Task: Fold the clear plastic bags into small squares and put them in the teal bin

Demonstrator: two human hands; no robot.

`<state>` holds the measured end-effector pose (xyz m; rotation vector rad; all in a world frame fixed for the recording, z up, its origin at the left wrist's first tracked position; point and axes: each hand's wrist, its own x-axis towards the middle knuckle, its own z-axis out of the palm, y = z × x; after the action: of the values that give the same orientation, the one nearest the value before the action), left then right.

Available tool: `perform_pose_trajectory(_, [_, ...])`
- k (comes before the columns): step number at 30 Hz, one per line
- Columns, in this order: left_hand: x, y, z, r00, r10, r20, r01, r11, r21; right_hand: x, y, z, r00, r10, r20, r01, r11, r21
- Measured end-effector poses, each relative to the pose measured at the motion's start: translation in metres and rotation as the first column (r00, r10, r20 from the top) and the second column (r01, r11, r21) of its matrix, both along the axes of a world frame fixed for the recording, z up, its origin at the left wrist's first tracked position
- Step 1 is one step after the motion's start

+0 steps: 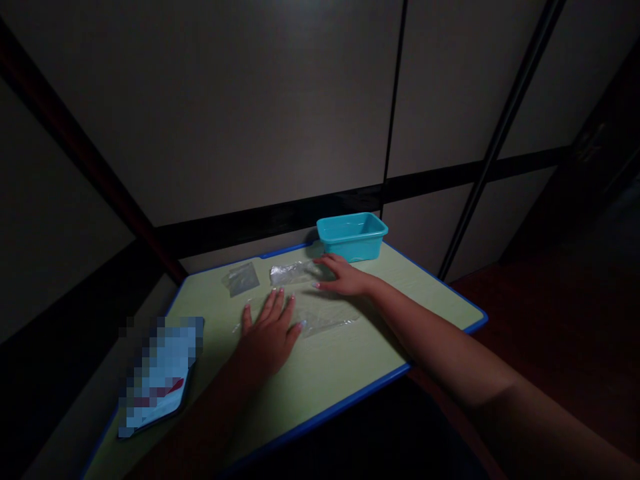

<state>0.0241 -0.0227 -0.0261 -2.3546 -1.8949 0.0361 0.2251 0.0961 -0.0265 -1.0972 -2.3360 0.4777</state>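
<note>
My left hand [270, 333] lies with fingers spread on a clear plastic bag [327, 320] that is flat on the table. Beyond it, my right hand [343, 275] reaches in from the right, fingers apart, at the right end of a second, crinkled clear plastic bag [293, 273]. Whether those fingertips touch this bag, I cannot tell. A smaller, folded-looking piece of clear plastic [243, 279] rests to the left of it. Just behind my right hand stands a turquoise plastic basket [353, 250].
The pale green table [320, 393] has a blue edge and stands against light cabinet panels [280, 120] with a dark band. At the left side lies a device with a lit, blurred-out screen [165, 373]. The room is dim.
</note>
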Motion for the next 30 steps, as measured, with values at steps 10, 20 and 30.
perform_pose_trajectory(10, [-0.004, 0.012, -0.014, 0.993, 0.115, 0.017, -0.116, 0.987, 0.110, -0.012, -0.022, 0.005, 0.954, 0.214, 0.210, -0.165, 0.960, -0.228])
perform_pose_trajectory(20, [-0.007, 0.017, -0.019, 0.992, 0.115, 0.057, -0.117, 0.993, 0.032, -0.014, -0.024, 0.004, 0.918, 0.241, 0.314, -0.165, 0.954, -0.249])
perform_pose_trajectory(30, [-0.008, 0.019, -0.021, 0.992, 0.115, 0.052, -0.116, 0.993, 0.007, 0.000, -0.018, 0.012, 0.867, 0.243, 0.435, -0.070, 0.924, -0.377])
